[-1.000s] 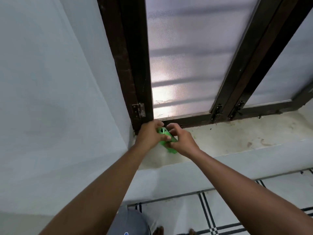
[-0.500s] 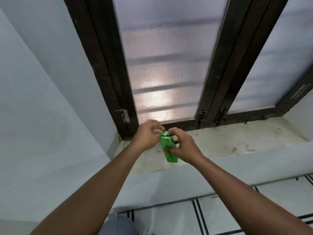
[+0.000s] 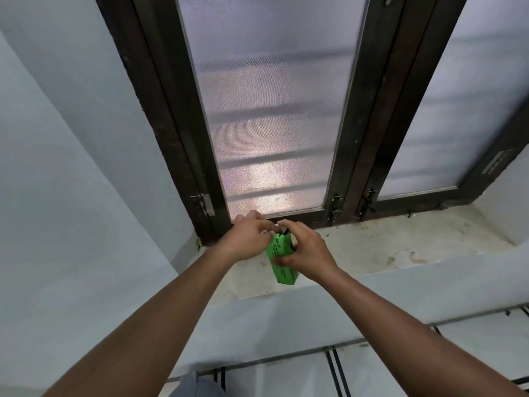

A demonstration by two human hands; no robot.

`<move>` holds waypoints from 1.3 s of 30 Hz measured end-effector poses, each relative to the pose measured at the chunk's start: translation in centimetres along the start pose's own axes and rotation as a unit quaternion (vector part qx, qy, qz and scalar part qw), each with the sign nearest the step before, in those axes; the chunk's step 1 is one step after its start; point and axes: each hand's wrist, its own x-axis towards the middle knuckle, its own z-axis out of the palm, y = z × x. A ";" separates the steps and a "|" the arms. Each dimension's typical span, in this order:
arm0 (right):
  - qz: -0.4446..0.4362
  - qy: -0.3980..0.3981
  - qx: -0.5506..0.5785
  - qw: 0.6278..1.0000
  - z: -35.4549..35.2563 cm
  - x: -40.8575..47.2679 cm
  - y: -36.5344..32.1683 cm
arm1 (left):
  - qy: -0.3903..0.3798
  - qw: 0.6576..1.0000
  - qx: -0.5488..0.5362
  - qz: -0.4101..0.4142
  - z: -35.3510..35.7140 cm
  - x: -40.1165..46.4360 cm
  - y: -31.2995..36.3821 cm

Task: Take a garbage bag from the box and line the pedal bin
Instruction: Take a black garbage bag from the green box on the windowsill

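Early stage: right hand (image 3: 305, 253) is gripping the green box (image 3: 282, 260) over the sill (image 3: 386, 247), left hand (image 3: 249, 239) is pinching at its top, no bag out, bin unseen.

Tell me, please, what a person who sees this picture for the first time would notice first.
The eye goes first to the small bright green cardboard box, held upright over the pale stained window ledge near the picture's centre. The right hand grips its side while the left hand works at its top end. Behind them rises a tall frosted glass window in a dark wooden frame.
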 end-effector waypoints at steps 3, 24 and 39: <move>0.002 -0.003 -0.021 1.000 -0.1 -0.1 -0.1 | -0.053 0.998 0.010 -0.020 -0.7 0.2 0.9; 0.404 0.030 0.406 0.819 -1.8 1.3 0.6 | -0.025 0.988 0.110 0.106 1.1 -1.2 1.8; 0.378 0.019 0.642 0.667 -1.4 0.9 1.4 | -0.111 0.884 0.407 0.201 -4.9 1.4 9.1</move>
